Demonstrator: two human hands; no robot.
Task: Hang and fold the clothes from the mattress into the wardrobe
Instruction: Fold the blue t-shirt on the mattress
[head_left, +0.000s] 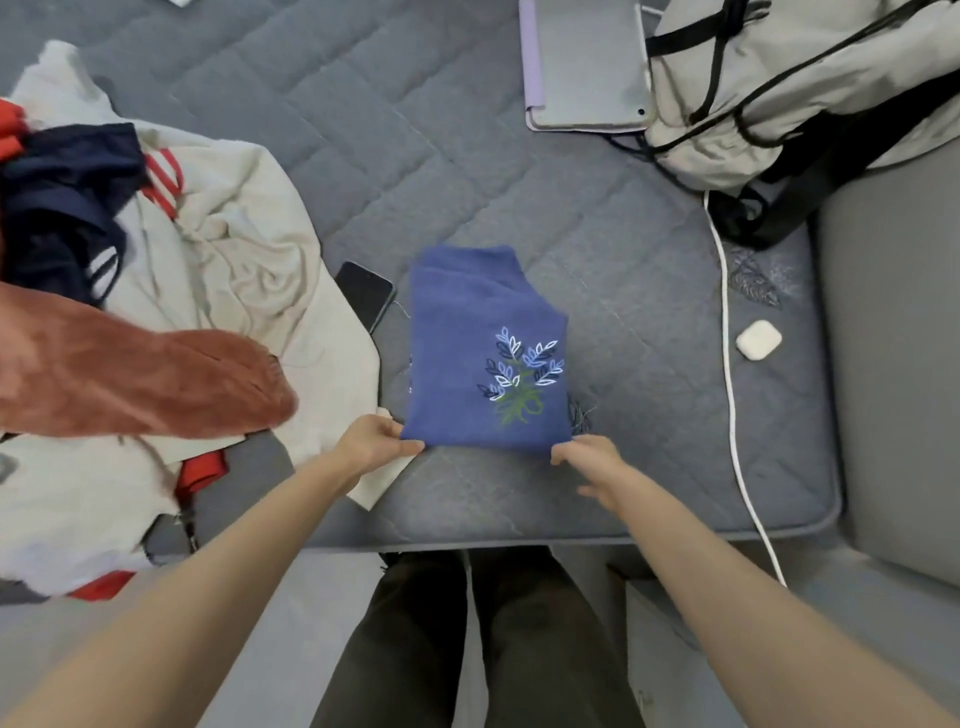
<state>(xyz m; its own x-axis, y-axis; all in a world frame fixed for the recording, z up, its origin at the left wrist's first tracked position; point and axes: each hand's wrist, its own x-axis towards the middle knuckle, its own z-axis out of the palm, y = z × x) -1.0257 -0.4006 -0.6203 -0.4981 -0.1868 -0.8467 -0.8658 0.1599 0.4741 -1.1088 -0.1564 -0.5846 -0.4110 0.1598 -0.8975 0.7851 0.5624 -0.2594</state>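
Note:
A folded blue garment (467, 332) with an embroidered leaf sprig lies flat on the grey quilted mattress (467, 156). My left hand (371, 441) pinches its near left corner between thumb and fingers. My right hand (589, 460) touches the near right corner, thumb at the cloth's edge and the other fingers spread loosely behind. A heap of unfolded clothes (156, 291) lies on the left: cream fabric, a navy piece with red and white stripes, and a rust fleece piece (130, 379). The wardrobe is out of view.
A black phone (366, 293) lies between the heap and the blue garment. A tablet (587, 67) and a grey backpack (789, 88) sit at the far right. A white cable (730, 364) and a white earbud case (758, 339) lie to the right. The mattress edge (571, 538) is just before my legs.

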